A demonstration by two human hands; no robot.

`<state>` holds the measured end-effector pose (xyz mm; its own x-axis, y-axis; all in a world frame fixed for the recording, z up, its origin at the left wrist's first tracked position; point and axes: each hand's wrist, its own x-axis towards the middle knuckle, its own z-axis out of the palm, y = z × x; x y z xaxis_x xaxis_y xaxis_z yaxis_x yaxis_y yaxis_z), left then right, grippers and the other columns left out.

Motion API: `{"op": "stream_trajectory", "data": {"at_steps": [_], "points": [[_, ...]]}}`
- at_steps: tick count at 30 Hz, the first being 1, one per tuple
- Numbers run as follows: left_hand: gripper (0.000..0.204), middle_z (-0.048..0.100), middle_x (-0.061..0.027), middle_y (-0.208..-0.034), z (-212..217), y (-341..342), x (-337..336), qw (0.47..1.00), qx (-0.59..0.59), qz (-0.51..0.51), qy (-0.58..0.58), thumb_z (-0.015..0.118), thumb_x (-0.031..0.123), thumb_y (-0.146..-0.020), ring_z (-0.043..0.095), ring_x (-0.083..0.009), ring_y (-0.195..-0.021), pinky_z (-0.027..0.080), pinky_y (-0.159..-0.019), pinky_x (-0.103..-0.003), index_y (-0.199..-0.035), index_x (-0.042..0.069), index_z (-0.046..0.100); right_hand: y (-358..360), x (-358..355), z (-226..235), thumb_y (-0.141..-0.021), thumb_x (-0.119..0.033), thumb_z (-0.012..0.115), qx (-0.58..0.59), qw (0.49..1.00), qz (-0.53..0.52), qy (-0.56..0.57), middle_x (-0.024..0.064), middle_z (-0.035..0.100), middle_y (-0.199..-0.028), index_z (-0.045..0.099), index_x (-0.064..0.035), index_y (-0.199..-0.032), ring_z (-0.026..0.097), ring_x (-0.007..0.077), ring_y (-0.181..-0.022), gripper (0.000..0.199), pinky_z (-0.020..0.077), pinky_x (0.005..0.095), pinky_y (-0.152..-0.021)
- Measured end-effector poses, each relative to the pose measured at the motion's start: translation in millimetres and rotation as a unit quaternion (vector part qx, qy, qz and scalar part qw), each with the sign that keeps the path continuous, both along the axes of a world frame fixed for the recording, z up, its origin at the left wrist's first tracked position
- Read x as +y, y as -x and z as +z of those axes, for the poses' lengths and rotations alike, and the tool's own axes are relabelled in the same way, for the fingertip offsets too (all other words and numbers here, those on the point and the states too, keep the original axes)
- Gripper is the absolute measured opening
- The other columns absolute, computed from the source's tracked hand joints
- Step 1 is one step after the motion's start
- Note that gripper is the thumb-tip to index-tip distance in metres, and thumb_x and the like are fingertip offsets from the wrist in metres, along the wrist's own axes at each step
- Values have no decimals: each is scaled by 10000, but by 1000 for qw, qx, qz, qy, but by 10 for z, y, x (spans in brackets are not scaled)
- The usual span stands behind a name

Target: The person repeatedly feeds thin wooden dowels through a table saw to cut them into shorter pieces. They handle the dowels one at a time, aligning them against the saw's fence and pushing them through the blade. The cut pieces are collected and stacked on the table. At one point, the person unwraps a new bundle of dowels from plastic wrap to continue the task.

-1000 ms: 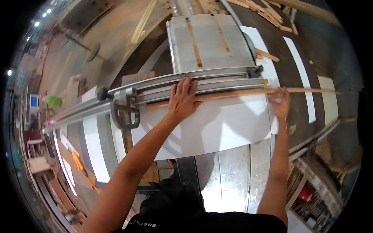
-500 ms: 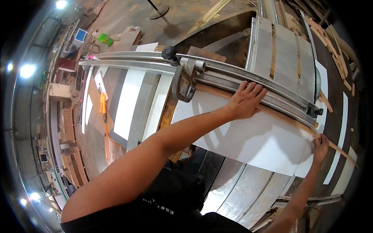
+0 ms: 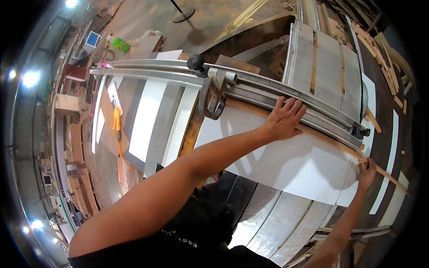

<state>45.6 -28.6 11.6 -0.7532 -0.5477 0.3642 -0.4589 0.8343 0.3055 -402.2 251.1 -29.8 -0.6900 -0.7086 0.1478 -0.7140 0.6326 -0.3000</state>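
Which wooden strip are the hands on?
The long strip along the metal fence: the left hand lies across it and the right hand touches it farther right. The loose strips at upper right are untouched.

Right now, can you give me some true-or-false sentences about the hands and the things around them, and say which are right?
1. The right hand is touching the long wooden strip. True.
2. The left hand is up in the air, touching nothing. False: its fingers lie on the metal rail.
3. The wooden strip reaches out to the right past the right hand. True.
4. Nothing orange is in view. False: an orange tool is off to the left, apart from both hands.
5. The black knob is to the left of the left hand. True.
6. Both hands wear gloves. False: both are bare.
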Motion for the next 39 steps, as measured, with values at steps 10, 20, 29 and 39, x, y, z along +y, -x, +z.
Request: {"op": "stream_trajectory", "data": {"at_steps": [10,20,29,39], "points": [[813,533,-123,-1221,-1,184,60,998,-54,-10,7,830,516,-691,486,-299,-1173,357,-1003,-509,-1281,36,544,-162,-33,-69,-801,-214,840,48,999,24,8,155,682,-1250,705,-11,-1194,600,348,-1201,462,452,433,-1078],[780,569,-96,-1145,-40,1064,376,997,-55,-46,10,803,592,-702,523,-257,-1108,382,-913,-442,-1212,31,621,-337,-130,101,-743,-272,859,86,996,27,27,153,687,-1214,730,-9,-1145,597,340,-1184,498,481,427,-1025],[813,590,-96,-1110,-21,1032,380,993,-44,-63,85,806,585,-706,551,-254,-1052,395,-901,-416,-1221,-17,622,-422,-132,154,-693,-362,882,104,994,7,11,128,685,-1216,732,-35,-1145,602,314,-1180,577,510,415,-1000],[824,602,-128,-1146,-27,1022,354,993,-38,-75,78,813,553,-720,551,-267,-1066,407,-930,-428,-1249,-46,609,-414,-151,110,-697,-405,867,134,990,25,43,124,685,-1214,734,-38,-1135,607,314,-1168,587,515,425,-994]]}}
